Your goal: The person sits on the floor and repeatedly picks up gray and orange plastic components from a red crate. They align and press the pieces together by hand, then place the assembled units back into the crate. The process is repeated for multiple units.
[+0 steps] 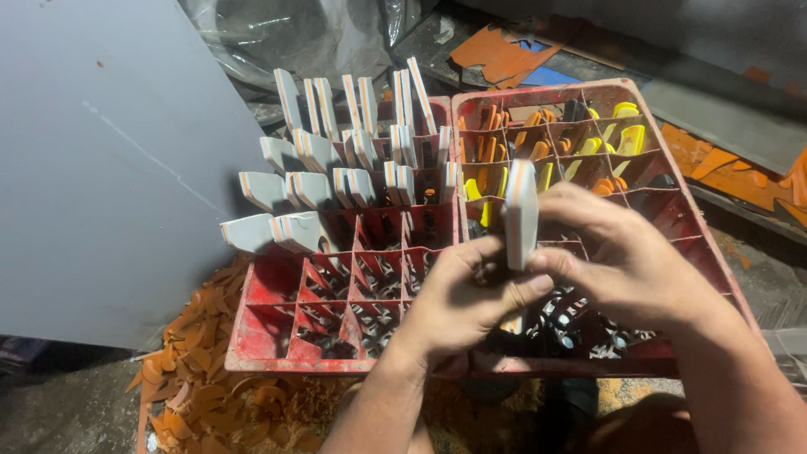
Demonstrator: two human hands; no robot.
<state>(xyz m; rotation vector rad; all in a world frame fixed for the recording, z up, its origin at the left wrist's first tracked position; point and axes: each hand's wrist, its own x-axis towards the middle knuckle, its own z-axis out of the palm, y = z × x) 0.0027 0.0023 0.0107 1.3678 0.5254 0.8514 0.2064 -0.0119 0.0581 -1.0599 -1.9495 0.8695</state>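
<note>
Hands together over two red divided crates; left hand (pixel 462 294) and right hand (pixel 614 252) both pinch one upright layered foam sole (pixel 520 214), white with orange stripes, above the right crate (pixel 714 244); left crate (pixel 277 336) holds rows of matching soles (pixel 336 160); orange offcuts (pixel 202 378) litter the floor.

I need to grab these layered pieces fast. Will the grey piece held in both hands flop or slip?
Probably stiff: the layered grey piece stands straight between the left hand and right hand without sagging. Likely light, since fingertips alone hold it. Similar pieces stand leaning in the red crate, so it may tip unsupported.
</note>
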